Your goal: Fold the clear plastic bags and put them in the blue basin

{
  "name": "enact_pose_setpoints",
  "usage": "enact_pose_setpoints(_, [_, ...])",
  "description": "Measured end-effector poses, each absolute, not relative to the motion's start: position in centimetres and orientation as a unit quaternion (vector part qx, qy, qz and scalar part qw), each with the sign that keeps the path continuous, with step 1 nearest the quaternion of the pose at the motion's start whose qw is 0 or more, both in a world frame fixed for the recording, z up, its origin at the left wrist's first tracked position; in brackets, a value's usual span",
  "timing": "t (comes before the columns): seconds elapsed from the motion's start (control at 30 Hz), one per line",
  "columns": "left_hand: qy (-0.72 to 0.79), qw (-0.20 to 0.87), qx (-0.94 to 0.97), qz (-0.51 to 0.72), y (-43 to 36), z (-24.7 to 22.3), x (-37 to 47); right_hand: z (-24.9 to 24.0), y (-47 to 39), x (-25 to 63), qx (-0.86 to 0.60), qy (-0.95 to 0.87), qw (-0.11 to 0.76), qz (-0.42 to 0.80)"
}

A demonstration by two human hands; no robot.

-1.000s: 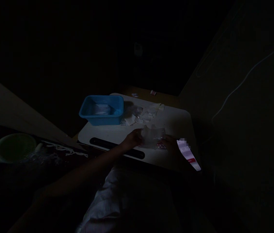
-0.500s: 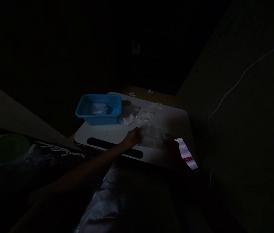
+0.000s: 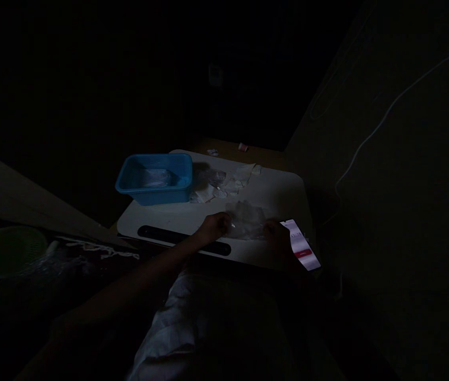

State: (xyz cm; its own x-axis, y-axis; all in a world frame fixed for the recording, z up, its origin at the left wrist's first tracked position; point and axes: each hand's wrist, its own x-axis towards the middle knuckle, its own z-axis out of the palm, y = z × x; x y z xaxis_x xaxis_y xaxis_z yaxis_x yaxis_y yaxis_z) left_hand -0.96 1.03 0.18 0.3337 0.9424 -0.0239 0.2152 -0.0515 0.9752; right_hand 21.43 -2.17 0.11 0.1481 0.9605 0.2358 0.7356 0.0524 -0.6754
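A clear plastic bag [image 3: 247, 219] is stretched between my two hands, low over the white lap table [image 3: 172, 214]. My left hand [image 3: 215, 226] is closed on the bag's left side. At its right side my right hand [image 3: 276, 233], dark and in shadow, has its fingers closed on the plastic. Whether anything lies inside the bag is too dim to tell. Just beyond it are crumpled plastic and pale scraps [image 3: 208, 191]. A lit phone [image 3: 302, 246] lies at the table's right edge, partly behind my right hand.
A blue basin [image 3: 153, 197] with clear plastic packets [image 3: 156, 178] inside stands at the table's left. A dark slot [image 3: 185, 239] runs along the near edge. A green basket [image 3: 12, 248] is at far left. A white cable [image 3: 387, 108] hangs along the right wall.
The right hand has come out from lower over the phone and more of the screen shows. The bag looks less blurred, with its film spread between both hands. The view has shifted slightly.
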Motion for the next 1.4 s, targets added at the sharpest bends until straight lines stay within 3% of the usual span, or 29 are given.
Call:
enact_pose_setpoints(0.27, [0.465, 0.413, 0.699, 0.354, 1.1, 0.7, -0.8, -0.1, -2.4, 21.6, -0.667, -0.626, 0.365, 0.173])
enact_pose_setpoints(0.7, [0.479, 0.385, 0.719, 0.325, 0.7, 0.6, -1.5, 0.4, -3.2, 22.0, -0.656, -0.629, 0.384, 0.162])
enact_pose_setpoints(0.9, [0.493, 0.348, 0.730, 0.323, -0.1, -0.1, -2.1, 0.6, -4.6, 22.1, -0.687, -0.644, 0.298, 0.156])
enact_pose_setpoints(1.1, [0.484, 0.376, 0.721, 0.324, -0.6, -0.2, -2.4, 0.4, -5.3, 21.3, -0.699, -0.659, 0.260, 0.098])
enact_pose_setpoints(1.4, [0.482, 0.375, 0.726, 0.316, -0.8, 0.4, -2.4, -0.9, -6.4, 21.1, -0.700, -0.605, 0.349, 0.152])
